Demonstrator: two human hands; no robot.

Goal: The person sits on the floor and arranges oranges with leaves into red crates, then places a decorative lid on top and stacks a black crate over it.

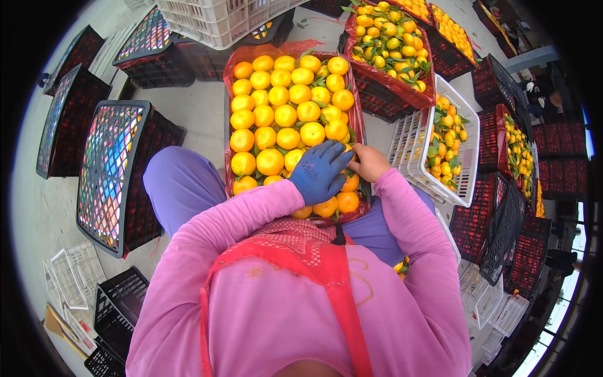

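Observation:
In front of me stands a crate lined with red plastic (228, 181), its mandarins (285, 115) laid in rows with green leaves between them. My left hand (319, 170), in a blue knitted work glove, lies palm down on the fruit near the crate's right side. Its fingers are extended and its palm is hidden. Bare, my right hand (370, 162) is at the right rim beside the left fingertips, with thumb and forefinger next to a mandarin. Its other fingers are curled out of sight, so its grip is unclear.
At my right a tilted white plastic basket (471, 141) holds loose mandarins with leaves. Behind it is another red-lined crate of mandarins (388, 40). Lidded black crates (110, 174) stand at my left, and a white crate (207, 21) is ahead. Empty crates (120, 301) lie behind left.

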